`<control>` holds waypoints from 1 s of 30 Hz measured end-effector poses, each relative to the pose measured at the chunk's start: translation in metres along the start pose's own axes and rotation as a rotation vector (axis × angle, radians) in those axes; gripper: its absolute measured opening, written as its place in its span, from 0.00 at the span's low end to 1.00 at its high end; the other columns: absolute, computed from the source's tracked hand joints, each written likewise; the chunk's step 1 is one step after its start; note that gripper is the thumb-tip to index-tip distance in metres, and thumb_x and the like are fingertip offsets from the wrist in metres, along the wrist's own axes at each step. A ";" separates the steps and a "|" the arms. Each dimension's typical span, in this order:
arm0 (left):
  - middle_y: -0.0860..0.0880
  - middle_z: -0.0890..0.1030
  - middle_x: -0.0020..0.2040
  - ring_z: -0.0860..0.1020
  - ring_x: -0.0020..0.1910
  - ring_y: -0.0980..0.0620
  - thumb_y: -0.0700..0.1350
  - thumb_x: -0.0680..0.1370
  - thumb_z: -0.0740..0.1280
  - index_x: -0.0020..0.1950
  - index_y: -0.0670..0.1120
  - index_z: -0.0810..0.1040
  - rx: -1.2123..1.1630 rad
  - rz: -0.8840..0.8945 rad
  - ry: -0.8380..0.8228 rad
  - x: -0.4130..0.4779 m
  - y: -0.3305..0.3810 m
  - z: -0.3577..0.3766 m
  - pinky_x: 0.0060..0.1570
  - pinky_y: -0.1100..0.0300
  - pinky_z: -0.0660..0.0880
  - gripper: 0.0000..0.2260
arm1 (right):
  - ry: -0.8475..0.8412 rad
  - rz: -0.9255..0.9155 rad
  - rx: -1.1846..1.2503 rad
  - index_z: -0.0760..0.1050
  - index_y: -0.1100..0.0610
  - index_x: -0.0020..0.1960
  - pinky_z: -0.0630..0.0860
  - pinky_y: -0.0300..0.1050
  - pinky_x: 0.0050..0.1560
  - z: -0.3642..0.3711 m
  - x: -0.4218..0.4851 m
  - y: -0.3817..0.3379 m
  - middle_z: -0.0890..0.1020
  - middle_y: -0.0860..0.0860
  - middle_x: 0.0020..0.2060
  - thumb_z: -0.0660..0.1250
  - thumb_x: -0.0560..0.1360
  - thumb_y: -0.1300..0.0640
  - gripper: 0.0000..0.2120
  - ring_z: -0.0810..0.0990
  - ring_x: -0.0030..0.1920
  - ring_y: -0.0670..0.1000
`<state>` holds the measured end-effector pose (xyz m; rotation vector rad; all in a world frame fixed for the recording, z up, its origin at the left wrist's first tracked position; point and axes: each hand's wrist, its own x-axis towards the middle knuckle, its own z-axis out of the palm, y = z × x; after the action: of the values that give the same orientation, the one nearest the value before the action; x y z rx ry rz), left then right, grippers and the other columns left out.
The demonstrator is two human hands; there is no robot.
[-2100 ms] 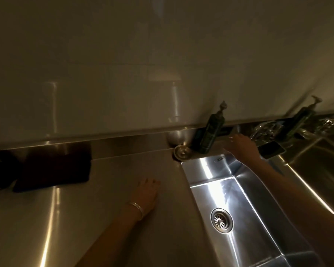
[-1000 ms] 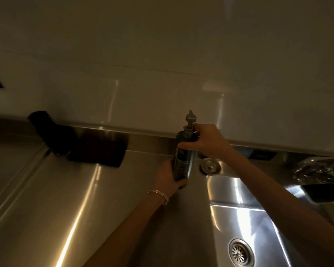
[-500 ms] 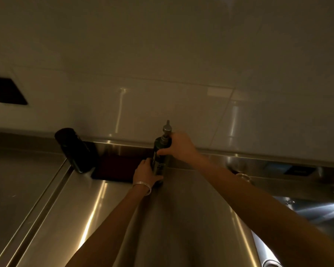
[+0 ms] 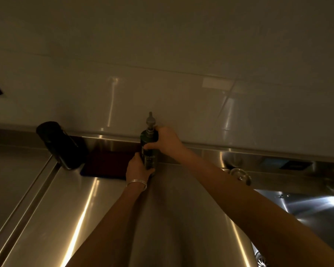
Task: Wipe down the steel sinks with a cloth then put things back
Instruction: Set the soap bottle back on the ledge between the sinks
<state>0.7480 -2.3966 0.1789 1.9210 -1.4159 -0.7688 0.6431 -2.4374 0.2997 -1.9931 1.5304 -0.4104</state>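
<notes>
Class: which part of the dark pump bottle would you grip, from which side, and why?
Grip the pump bottle round its straight cylindrical body, from the front: it is upright with the wall close behind. The narrow pump head likely gives a poorer hold. The right hand holds its upper body, the left hand its lower.

counter noted as smooth brushed steel, glare-streaked | wall tiles behind bottle seen glossy | bottle judged dark, faintly shiny plastic | pad left of bottle seen dark, matt | sink right of bottle noted as bright steel
</notes>
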 end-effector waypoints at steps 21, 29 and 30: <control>0.47 0.70 0.69 0.65 0.69 0.49 0.54 0.79 0.59 0.69 0.48 0.68 0.684 0.782 -0.406 -0.216 0.163 0.141 0.68 0.57 0.57 0.20 | 0.294 0.617 -0.504 0.65 0.54 0.72 0.71 0.48 0.62 -0.194 -0.435 0.273 0.73 0.55 0.67 0.67 0.75 0.48 0.28 0.73 0.65 0.56; 0.49 0.68 0.70 0.63 0.70 0.50 0.58 0.79 0.54 0.72 0.51 0.63 0.773 0.961 -0.408 -0.342 0.261 0.250 0.68 0.57 0.55 0.23 | 0.386 0.866 -0.429 0.67 0.55 0.70 0.73 0.46 0.56 -0.266 -0.641 0.370 0.74 0.56 0.64 0.68 0.74 0.50 0.27 0.75 0.61 0.55; 0.49 0.68 0.69 0.63 0.70 0.50 0.57 0.79 0.55 0.72 0.51 0.63 0.765 0.980 -0.405 -0.358 0.276 0.263 0.69 0.56 0.55 0.23 | 0.393 0.876 -0.448 0.64 0.55 0.72 0.73 0.48 0.58 -0.274 -0.657 0.380 0.73 0.56 0.65 0.67 0.75 0.48 0.29 0.74 0.63 0.55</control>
<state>0.2918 -2.1519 0.2550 1.2079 -2.8543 -0.1096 0.0034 -1.9480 0.3491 -1.3384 2.7304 -0.0852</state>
